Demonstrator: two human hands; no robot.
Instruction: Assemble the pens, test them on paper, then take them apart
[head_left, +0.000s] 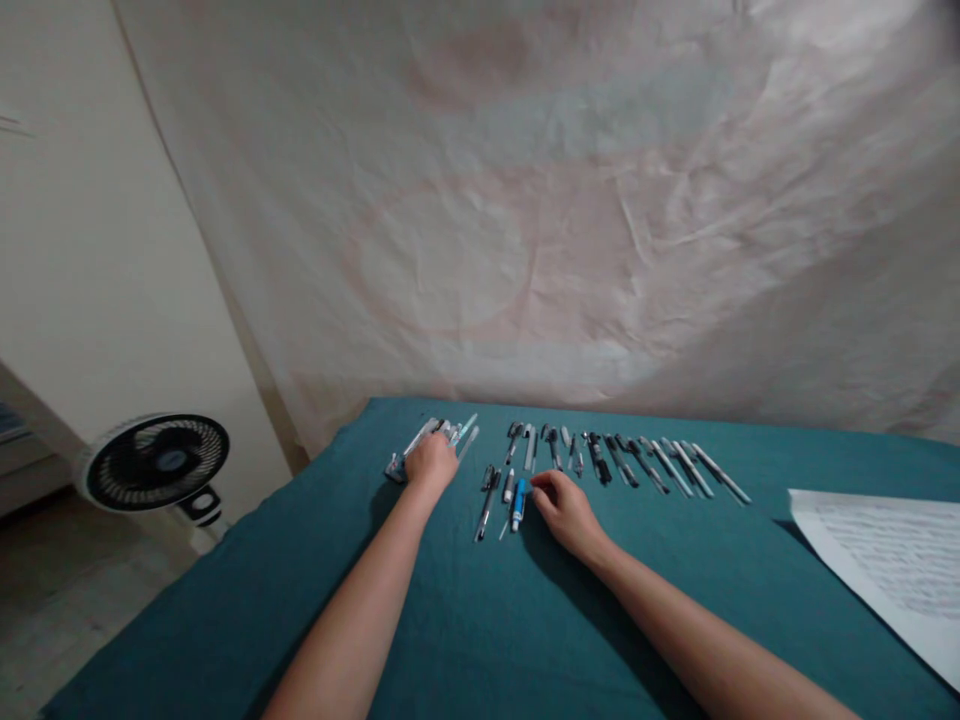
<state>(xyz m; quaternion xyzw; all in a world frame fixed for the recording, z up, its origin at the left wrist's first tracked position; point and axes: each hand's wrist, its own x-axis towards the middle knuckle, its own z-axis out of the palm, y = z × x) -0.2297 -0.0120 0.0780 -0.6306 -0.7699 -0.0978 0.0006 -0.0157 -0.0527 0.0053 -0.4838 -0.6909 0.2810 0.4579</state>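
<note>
My left hand [430,461] rests curled on a small heap of pens [442,434] at the far left of the teal table [465,620]; what its fingers grip is hidden. My right hand [564,508] lies on the cloth with fingers bent, its fingertips beside a blue-and-white pen [517,504]. Next to that one lie a white pen part [508,487] and a dark pen [486,502]. A row of several dark and silver pens [630,460] stretches to the right along the far edge.
A sheet of written paper [892,555] lies at the table's right side. A black-and-white fan [157,462] stands on the floor to the left. A wrinkled pale cloth backdrop [570,220] hangs behind the table.
</note>
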